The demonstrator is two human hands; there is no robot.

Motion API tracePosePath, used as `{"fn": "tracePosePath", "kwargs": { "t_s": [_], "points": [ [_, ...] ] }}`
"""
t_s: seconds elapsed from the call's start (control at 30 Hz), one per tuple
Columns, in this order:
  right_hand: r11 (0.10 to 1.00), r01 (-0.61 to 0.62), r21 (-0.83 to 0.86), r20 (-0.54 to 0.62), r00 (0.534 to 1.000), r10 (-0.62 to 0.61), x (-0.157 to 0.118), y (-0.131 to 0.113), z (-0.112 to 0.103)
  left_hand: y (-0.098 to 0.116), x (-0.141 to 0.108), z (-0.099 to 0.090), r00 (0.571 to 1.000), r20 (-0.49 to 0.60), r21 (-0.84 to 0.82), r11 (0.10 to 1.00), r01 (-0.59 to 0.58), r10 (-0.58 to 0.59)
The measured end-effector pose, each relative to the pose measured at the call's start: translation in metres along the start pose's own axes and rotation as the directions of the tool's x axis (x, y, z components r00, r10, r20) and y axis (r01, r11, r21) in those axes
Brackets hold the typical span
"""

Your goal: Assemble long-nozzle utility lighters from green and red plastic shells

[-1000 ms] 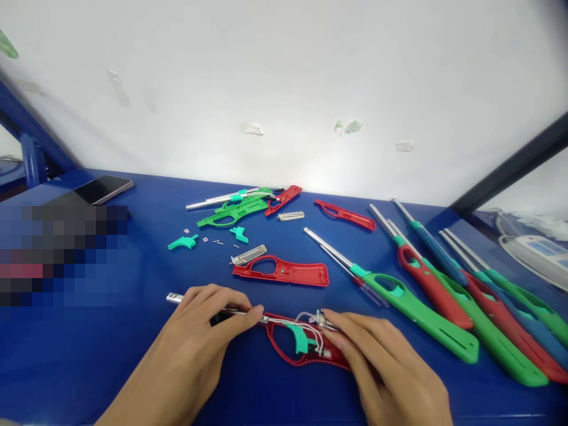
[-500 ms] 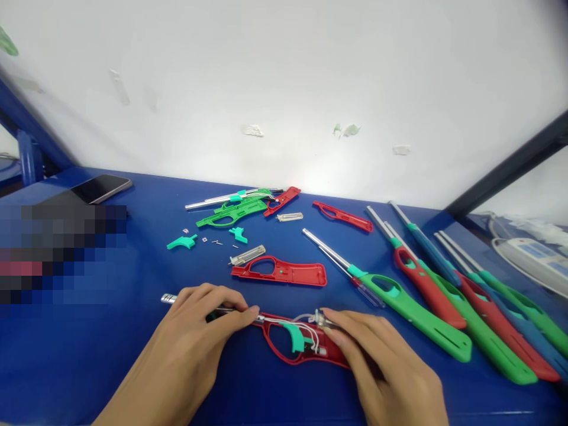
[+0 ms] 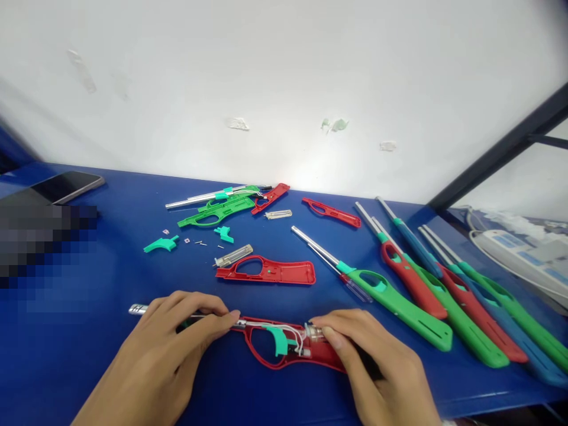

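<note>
Red lighter handle shell (image 3: 326, 356), one, inner side up on the blue desk (image 3: 266, 396), between my two hands; all places below are taken from it. My left hand (image 3: 181, 337), at the shell's nozzle end: fingers curled close, thumb and fingertips pinching the metal barrel (image 3: 138, 309), whose tip shows beyond my knuckles. My right hand (image 3: 377, 349), at the butt end: thumb and fingers drawn nearly together on a clear fuel tank (image 3: 314, 332), much of it covered by my grip. Teal trigger (image 3: 279, 340) and white wires (image 3: 284, 326), laid in the shell. Change noted: over the last second the tank has come lower and further toward the butt, and now lies over the shell's hollow; I judge it closer to its seat, though whether it is seated I cannot tell. Beyond the shell: a matching red half (image 3: 290, 272), a second clear tank (image 3: 234, 257) touching or just beside that half's narrow end, and a loose teal trigger piece (image 3: 225, 234). Well to the shell's right: assembled lighters, including a green one (image 3: 403, 305). Far beyond, to its left: a phone (image 3: 66, 186).
</note>
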State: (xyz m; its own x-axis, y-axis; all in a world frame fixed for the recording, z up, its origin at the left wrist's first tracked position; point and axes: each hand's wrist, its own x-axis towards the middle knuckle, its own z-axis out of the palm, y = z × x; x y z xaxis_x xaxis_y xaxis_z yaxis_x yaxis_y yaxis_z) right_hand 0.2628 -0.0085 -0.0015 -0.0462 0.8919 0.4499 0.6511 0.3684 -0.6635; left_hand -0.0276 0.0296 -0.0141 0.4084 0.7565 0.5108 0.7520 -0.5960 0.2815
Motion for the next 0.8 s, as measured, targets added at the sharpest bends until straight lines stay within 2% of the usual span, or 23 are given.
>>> {"fn": "tracePosePath", "kwargs": {
  "t_s": [0.13,0.37,0.8],
  "points": [
    [1.000,0.009,0.016,-0.005,1.000,-0.009,0.0002,0.0016,0.0011,-0.0017,-0.0020,0.0010,1.000,0.017,0.004,1.000,0.016,-0.016],
    [0.999,-0.012,0.036,0.009,1.000,0.012,0.0020,-0.0007,-0.0005,-0.0039,-0.0022,-0.0018,1.000,0.008,0.011,1.000,-0.026,0.026],
    [0.992,0.083,-0.095,0.097,0.993,-0.073,0.0065,-0.0044,-0.0076,-0.0022,-0.0014,-0.0026,0.998,-0.037,-0.027,0.999,-0.045,0.044]
  ]
}}
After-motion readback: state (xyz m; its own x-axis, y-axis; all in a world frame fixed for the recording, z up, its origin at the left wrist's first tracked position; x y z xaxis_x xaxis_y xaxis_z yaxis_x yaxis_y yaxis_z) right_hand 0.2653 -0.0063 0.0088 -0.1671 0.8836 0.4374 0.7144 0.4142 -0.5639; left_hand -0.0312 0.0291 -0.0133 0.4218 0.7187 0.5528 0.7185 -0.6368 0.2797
